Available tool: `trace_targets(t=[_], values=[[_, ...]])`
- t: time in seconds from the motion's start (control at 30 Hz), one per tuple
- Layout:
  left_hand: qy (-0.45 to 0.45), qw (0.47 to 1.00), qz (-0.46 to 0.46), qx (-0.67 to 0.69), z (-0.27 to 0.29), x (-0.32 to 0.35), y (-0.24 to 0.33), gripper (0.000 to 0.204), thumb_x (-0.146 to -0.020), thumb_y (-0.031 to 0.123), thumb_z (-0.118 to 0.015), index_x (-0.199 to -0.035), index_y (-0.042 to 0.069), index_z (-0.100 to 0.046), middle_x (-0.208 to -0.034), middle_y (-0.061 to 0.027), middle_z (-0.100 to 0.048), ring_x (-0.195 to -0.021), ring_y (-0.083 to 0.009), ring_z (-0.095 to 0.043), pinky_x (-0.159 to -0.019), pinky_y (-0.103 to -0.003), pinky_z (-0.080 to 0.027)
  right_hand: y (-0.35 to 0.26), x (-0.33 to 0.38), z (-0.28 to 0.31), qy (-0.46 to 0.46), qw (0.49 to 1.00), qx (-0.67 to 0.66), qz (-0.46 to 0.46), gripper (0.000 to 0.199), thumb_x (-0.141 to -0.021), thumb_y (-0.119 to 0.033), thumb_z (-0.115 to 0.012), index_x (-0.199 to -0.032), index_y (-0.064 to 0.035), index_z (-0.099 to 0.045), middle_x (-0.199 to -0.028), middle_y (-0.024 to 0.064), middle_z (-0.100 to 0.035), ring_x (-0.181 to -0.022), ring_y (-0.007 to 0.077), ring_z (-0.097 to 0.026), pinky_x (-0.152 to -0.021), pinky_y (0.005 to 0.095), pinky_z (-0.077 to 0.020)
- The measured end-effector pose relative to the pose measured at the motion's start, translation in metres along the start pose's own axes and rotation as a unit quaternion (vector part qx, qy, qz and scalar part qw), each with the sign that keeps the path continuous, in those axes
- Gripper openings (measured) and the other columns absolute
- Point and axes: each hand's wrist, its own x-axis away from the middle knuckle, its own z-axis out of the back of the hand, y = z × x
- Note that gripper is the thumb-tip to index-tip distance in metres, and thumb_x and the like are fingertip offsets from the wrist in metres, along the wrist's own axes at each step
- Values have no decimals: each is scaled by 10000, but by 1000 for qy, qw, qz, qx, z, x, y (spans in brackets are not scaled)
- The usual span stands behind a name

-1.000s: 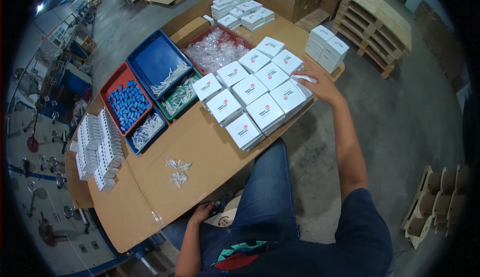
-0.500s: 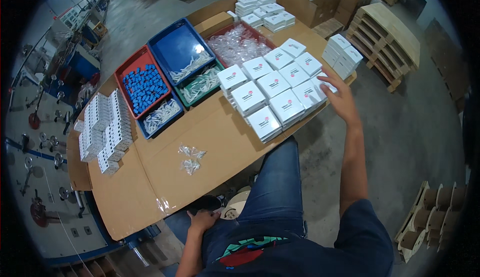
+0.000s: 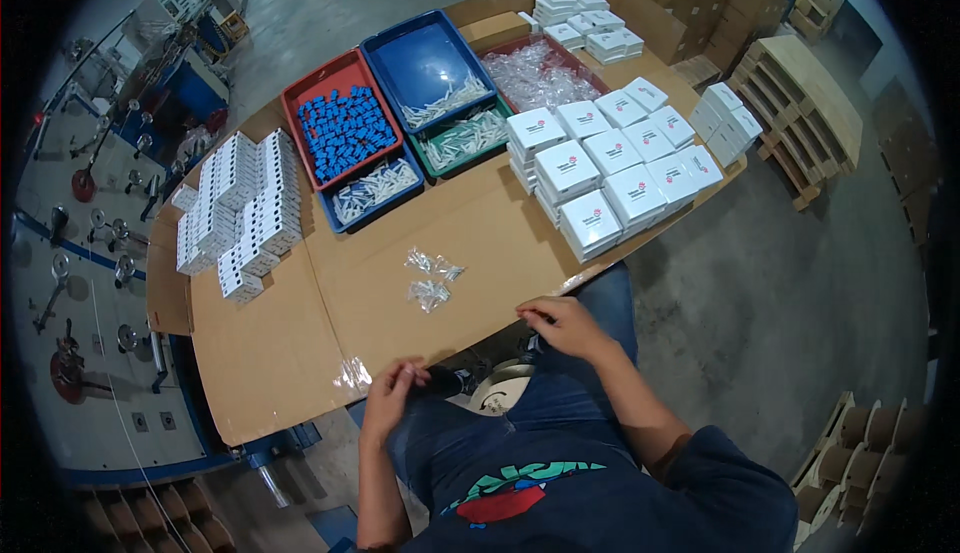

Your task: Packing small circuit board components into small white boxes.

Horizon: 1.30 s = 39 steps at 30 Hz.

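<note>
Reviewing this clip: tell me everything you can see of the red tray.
The red tray is rectangular with raised walls and looks like plastic. It sits face up, holding many loose small blue pieces, some red floor showing. It stands left of the large blue tray; its near end appears to overlap the small blue tray. Neither the left hand nor the right hand touches it.
</note>
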Motion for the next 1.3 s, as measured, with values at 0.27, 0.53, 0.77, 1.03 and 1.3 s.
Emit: trace_targets(t=[0.27, 0.53, 0.77, 1.03, 1.3], values=[[467, 809, -219, -282, 51, -30, -52, 271, -914, 57, -603, -1173, -20, -609, -1184, -178, -584, -1130, -305, -540, -951, -376, -475, 2, -26, -29, 42, 991, -106, -63, 427, -968, -95, -572, -1385, -27, -505, -1042, 122, -710, -890, 185, -690, -786, 305, -538], [588, 752, -179, -237, 58, -46, -85, 413, -846, 108, -676, -1225, 0, -551, -1254, -176, -541, -1194, -355, -488, -1041, -449, -383, 2, -52, -36, -54, 995, 2, -79, 356, -969, -76, -577, -1318, -7, -565, -1067, 108, -694, -927, 147, -668, -803, 289, -535], [587, 720, -108, -353, 49, -41, -75, 443, -833, 240, -693, -1228, 77, -577, -1296, -137, -531, -1266, -331, -457, -1078, -482, -307, -5, -121, -66, 18, 988, 147, 45, 336, -885, -109, -615, -1215, -49, -636, -1141, 182, -658, -1022, 351, -648, -892, 429, -513], [584, 718, -157, -345, 44, -43, -66, 341, -832, 214, -702, -1142, 95, -630, -1219, -106, -587, -1189, -295, -518, -1026, -455, -343, -17, -158, -109, 22, 966, 255, -41, 276, -881, -148, -640, -1145, -71, -663, -1096, 159, -632, -1073, 346, -612, -892, 438, -511], [434, 852, -76, -283, -12, -102, 3, 332, -868, 416, -705, -819, 88, -718, -784, -59, -688, -785, -275, -629, -820, -416, -391, 16, -155, -119, 38, 975, 202, -84, 217, -863, -171, -711, -1014, -23, -664, -1045, 135, -661, -999, 280, -655, -849, 398, -528]])
